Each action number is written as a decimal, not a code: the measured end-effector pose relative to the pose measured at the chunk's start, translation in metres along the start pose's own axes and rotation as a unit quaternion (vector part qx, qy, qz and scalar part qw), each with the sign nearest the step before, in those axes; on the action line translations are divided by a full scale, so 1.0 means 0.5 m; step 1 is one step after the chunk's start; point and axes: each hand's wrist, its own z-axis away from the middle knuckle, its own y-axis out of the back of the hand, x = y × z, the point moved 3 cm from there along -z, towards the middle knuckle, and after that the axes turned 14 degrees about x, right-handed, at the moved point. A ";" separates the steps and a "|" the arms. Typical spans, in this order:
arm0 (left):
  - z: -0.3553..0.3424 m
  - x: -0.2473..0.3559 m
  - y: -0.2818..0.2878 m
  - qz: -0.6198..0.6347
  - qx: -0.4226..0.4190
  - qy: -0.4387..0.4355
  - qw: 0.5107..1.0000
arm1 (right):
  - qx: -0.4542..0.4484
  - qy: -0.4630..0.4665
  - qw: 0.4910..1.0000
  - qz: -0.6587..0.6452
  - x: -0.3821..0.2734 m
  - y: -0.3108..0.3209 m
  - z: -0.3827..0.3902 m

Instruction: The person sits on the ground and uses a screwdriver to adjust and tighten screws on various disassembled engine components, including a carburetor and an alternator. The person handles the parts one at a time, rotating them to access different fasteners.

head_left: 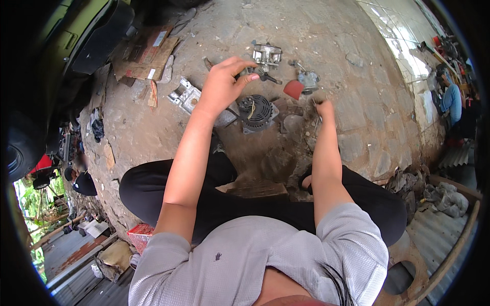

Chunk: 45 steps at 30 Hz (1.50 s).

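My left hand (pixel 224 84) reaches out over the ground with its thumb and index finger closed round a dark metal part (pixel 269 77) that has a short arm sticking out to the right. Below and to the right of that hand lies an alternator (pixel 261 113), round and dark with a slotted face. My right hand (pixel 325 110) is a closed fist low over the ground; a thin bit shows at its fingertips, too small to name. Just beyond it are a curved red piece (pixel 293 90) and a grey metal housing (pixel 309 80). A silver metal part (pixel 267 54) sits farther off.
A silver metal casing (pixel 185 95) lies left of my left forearm. Flattened cardboard (pixel 147 53) is at the far left, near a vehicle (pixel 104 38). Loose stones mark the dirt floor (pixel 367 117). Another person (pixel 451 99) is at the far right, and crumpled plastic (pixel 445 199) lies nearer.
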 end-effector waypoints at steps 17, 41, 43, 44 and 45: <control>-0.001 -0.089 0.026 0.031 -0.030 0.013 0.999 | 0.035 -0.024 0.995 0.088 -0.006 -0.004 0.092; -0.005 -0.071 0.009 0.050 -0.025 0.036 0.998 | -0.075 0.144 0.690 -0.705 -0.479 0.414 0.236; -0.006 -0.068 0.011 0.045 -0.022 0.028 0.998 | -0.075 0.188 0.670 -0.714 -0.515 0.434 0.291; -0.006 -0.068 0.013 0.042 -0.020 0.026 0.999 | -0.076 0.209 0.660 -0.717 -0.523 0.435 0.306; -0.005 -0.070 0.014 0.039 -0.014 0.028 0.999 | -0.082 0.222 0.656 -0.716 -0.527 0.431 0.310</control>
